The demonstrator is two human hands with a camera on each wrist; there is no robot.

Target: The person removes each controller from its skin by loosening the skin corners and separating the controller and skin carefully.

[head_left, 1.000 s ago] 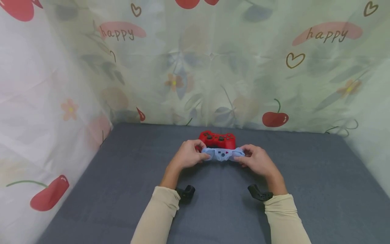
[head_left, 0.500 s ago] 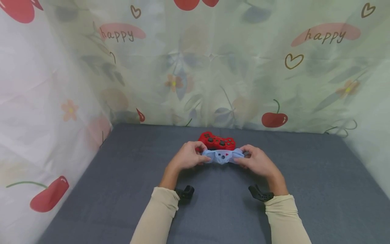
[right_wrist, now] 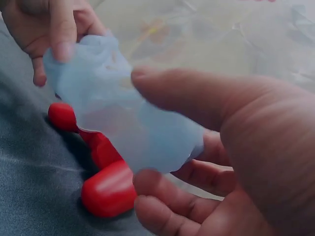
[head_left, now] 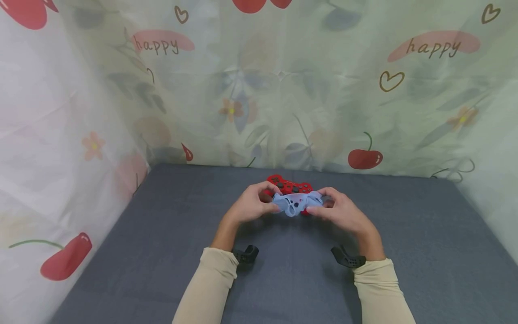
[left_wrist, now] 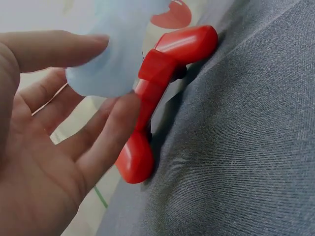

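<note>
A soft, translucent light-blue silicone controller cover (head_left: 294, 204) is held up between both hands. My left hand (head_left: 252, 203) pinches its left end, thumb on the near side. The right hand (head_left: 341, 210) grips the other end between thumb and fingers. Just behind and partly below the cover, a red game controller (head_left: 299, 185) lies on the cloth. In the left wrist view the controller (left_wrist: 152, 73) shows beyond the fingertips, apart from the hand. From the right wrist, the cover (right_wrist: 113, 110) looks slack and wavy, hiding part of the controller (right_wrist: 110, 191).
Dark grey cloth (head_left: 295, 279) covers the table. A patterned curtain (head_left: 279, 90) rises along the table's back edge, behind the controller, and another hangs at the left side (head_left: 44, 171). A black wrist mount (head_left: 247, 255) sits at the left wrist, with another (head_left: 347, 257) at the right.
Both hands have shifted slightly away from me with the cover, which now overlaps more of the controller. The cover has become more crumpled and twisted.
</note>
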